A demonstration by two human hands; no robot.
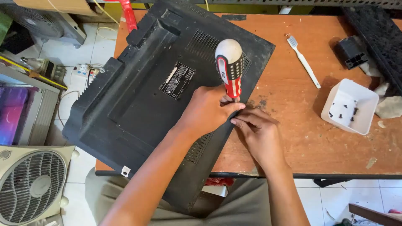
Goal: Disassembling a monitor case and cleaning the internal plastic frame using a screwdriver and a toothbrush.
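Black TV back cover [138,96] lies face down, skewed across the left half of the bench [310,142]; its left and near corners overhang the bench's left and front edges. Open wood to the right of the cover, between it and the white tray.

Left hand [209,111] closed around the lower shaft of a red-and-white screwdriver [229,67], held upright at the cover's right edge, handle end toward the camera. Right hand [257,129] rests on the bench just beside that edge, fingers loosely curled, fingertips pinching at the spot under the tip; what they pinch is hidden. Forearms come in from the near edge, converging.

White toothbrush [303,60] lies diagonally near the far edge, well apart from the hands. White tray [349,106] with small dark screws sits toward the right edge. Black plastic piece [354,52] at the far right corner.

Bench top worn, stained orange-brown. Tiled floor to the left, with a white fan [33,184].
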